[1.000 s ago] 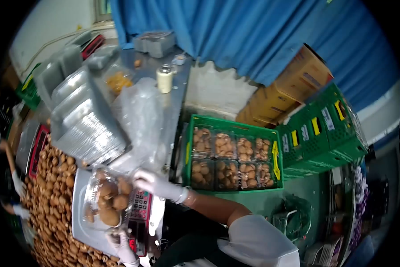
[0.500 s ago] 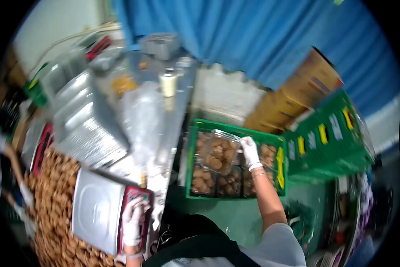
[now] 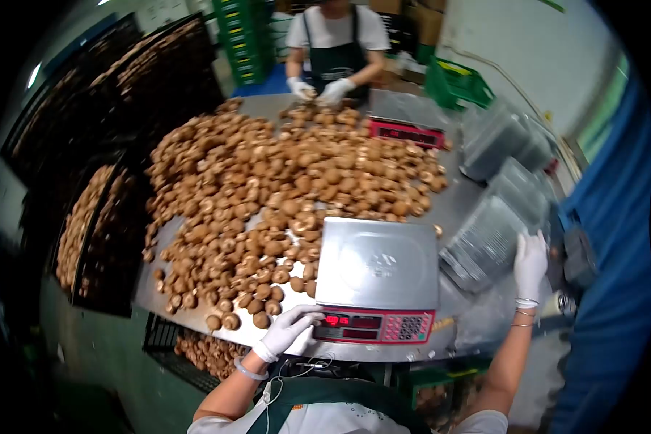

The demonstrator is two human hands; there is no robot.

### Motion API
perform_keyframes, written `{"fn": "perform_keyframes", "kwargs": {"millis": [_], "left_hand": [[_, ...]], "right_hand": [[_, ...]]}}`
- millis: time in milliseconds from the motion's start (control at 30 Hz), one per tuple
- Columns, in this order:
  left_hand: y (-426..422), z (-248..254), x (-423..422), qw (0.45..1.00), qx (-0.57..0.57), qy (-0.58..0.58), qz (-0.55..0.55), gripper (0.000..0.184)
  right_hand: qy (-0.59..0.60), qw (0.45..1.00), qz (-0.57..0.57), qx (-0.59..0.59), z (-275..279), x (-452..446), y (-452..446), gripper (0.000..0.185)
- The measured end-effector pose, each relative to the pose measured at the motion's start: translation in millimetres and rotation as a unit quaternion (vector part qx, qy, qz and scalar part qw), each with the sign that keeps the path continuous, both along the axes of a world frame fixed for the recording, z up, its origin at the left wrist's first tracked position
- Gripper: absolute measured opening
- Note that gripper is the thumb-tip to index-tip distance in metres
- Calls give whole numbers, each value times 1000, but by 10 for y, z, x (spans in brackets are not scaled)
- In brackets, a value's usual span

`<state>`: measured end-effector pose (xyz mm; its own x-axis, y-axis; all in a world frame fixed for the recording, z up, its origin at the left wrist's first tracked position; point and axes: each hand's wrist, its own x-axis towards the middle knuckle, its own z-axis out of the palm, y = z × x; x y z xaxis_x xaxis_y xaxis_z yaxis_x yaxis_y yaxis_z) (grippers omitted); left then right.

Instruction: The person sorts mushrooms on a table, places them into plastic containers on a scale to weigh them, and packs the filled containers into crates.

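In white gloves, my left hand (image 3: 293, 329) rests at the front left corner of the digital scale (image 3: 377, 264), fingers stretched towards its lit red display. The scale's metal pan is bare. My right hand (image 3: 531, 266) is at the near right side of a stack of clear plastic trays (image 3: 495, 217), its fingers extended against the stack and holding nothing that I can see. A large heap of brown mushrooms (image 3: 267, 188) spreads over the metal table (image 3: 184, 315), left of and behind the scale.
Across the table a co-worker (image 3: 332, 50) handles mushrooms beside a second scale (image 3: 408, 130). Black crates of mushrooms (image 3: 86, 224) stand at the left. A green basket (image 3: 457, 81) is at the back, a blue curtain (image 3: 615, 217) at the right. A green crate (image 3: 448, 390) sits below the table's edge.
My view has swung left from the green crate to the table. My right hand has left the tub of mushrooms in the crate and reached the tray stack. My left hand stays by the scale.
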<state>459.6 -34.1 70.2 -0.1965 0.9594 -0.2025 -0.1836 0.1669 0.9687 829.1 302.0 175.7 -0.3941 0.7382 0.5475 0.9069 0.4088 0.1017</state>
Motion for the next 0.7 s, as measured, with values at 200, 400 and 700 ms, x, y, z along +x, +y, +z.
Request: {"fn": "perform_keyframes", "kwargs": {"millis": [200, 400, 700], "left_hand": [[-1150, -301, -315, 959, -74, -38, 272, 30], [-1441, -491, -544, 940, -78, -74, 324, 28], [-1347, -559, -1091, 936, -66, 37, 345, 22]], "right_hand": [[95, 982, 123, -104, 112, -54, 210, 18], [562, 815, 60, -124, 55, 406, 781, 27], [146, 969, 196, -28, -171, -948, -763, 15]]}}
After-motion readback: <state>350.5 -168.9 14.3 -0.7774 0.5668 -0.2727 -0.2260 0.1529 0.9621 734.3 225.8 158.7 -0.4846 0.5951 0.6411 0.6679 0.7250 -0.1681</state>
